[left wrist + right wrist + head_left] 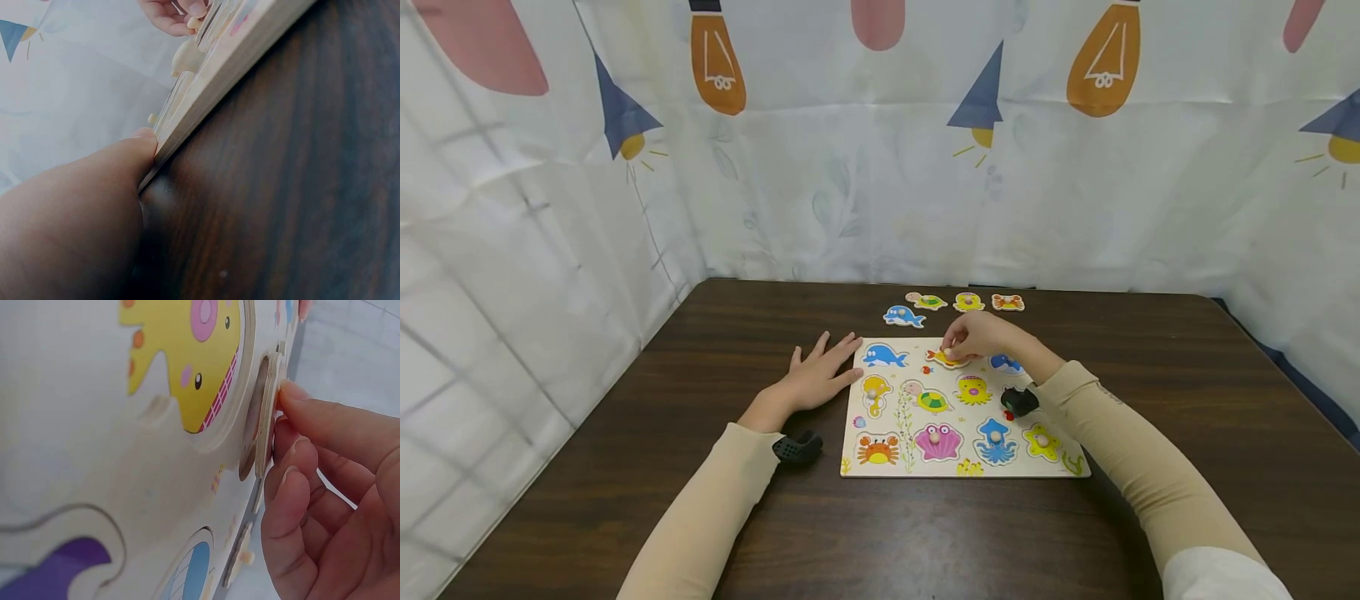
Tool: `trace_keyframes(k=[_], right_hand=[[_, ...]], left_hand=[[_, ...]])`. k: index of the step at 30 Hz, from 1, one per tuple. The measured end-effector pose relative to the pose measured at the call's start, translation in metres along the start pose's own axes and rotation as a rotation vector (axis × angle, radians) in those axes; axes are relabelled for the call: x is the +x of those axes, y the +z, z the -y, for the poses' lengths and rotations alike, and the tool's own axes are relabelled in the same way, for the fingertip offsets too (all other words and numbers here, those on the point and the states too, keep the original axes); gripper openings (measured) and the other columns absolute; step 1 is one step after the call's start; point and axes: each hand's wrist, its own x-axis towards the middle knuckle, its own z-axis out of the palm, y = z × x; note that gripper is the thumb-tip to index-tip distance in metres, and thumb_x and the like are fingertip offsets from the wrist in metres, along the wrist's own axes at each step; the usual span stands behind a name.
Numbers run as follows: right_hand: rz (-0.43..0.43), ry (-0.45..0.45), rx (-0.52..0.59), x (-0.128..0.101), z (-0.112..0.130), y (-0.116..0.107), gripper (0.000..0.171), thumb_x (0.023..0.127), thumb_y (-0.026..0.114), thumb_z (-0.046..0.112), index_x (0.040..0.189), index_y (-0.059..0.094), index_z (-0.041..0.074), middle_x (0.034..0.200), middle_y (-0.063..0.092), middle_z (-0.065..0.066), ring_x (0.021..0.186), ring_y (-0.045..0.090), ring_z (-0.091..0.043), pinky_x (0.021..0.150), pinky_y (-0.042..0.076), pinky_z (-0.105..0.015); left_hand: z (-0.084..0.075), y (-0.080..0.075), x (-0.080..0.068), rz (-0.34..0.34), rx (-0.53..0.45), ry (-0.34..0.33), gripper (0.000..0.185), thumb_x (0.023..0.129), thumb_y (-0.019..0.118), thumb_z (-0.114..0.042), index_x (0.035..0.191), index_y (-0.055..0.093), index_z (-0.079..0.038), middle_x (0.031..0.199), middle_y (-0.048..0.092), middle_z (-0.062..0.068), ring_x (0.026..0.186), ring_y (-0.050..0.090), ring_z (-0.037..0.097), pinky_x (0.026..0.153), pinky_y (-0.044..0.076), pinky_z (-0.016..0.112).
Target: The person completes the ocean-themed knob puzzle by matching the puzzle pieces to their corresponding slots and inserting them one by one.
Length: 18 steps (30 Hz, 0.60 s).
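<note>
The fish piece (952,359) was yellow-orange with a pale border, and it sat a little right of centre in the head view, at the top row of the puzzle board (887,473). Your right hand (983,335) had its grip pinched on that piece; your left hand (815,377) was released, fingers spread, at the board's left edge.

You had one piece held and four loose ones on the dark brown bench (962,533) beyond the board: one turtle (927,301), one octopus (968,302), one crab (1007,302) and one blue whale (903,317). Four knobbed pieces sat in the board: one seahorse (876,396), one shell (937,442), one squid (996,442) and one star (1042,442).

Right of centre, your right wrist view showed what the head view did not: the held piece's bare wooden edge, close alongside a cut-out (255,419); I cannot tell whether they touched. Your left wrist view alone showed the board's plain side, running diagonally through the upper middle, and a pale knob (194,24) at your right fingers.
</note>
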Motion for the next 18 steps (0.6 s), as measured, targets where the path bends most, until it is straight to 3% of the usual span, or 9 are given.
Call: trace_keyframes(k=[18], right_hand=[[0.012,-0.007,-0.007,0.0027,-0.0018,-0.0002,0.011,0.098,0.071,0.01,0.107,0.074,0.003,0.078,0.062,-0.003,0.066,0.051,-0.016,0.064,0.044,-0.029]], left_hand=[[0.0009,0.0004,0.0001,-0.014,-0.006,0.018,0.069,0.108,0.046,-0.049,0.166,0.023,-0.019,0.171,0.014,0.007,0.155,-0.002,0.041,0.112,-0.009,0.075]])
